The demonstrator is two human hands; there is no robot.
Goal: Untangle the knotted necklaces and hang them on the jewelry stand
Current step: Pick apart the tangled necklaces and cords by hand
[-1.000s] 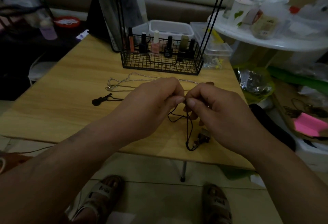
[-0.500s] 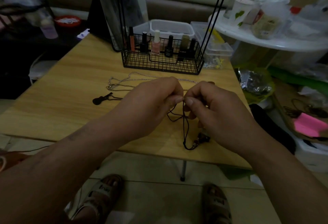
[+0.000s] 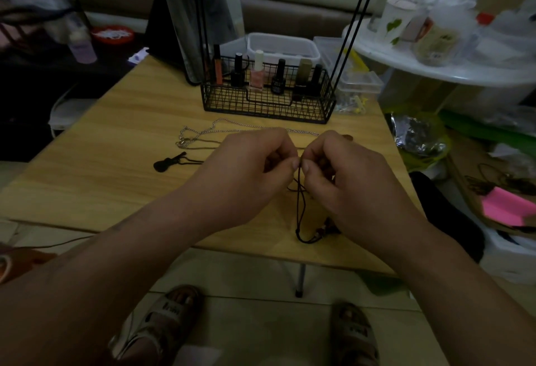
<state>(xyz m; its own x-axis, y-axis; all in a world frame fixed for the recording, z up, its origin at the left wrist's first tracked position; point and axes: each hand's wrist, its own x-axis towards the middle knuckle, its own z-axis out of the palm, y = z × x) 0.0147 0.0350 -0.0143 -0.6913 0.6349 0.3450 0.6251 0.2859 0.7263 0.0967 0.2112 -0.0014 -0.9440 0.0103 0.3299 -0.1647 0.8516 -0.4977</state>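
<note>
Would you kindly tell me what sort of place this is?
Probably a lived-in home room: a sofa stands behind the wooden table, a wire basket holds nail polish bottles, and household clutter fills a white side table.

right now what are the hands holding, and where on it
The left hand and right hand both pinch the black cord necklace at one spot near its top, their fingertips meeting there. The rest of the cord hangs below them.

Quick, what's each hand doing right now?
Left hand: pinching the black cord necklace.
Right hand: pinching the same cord, thumb tips nearly touching.
</note>
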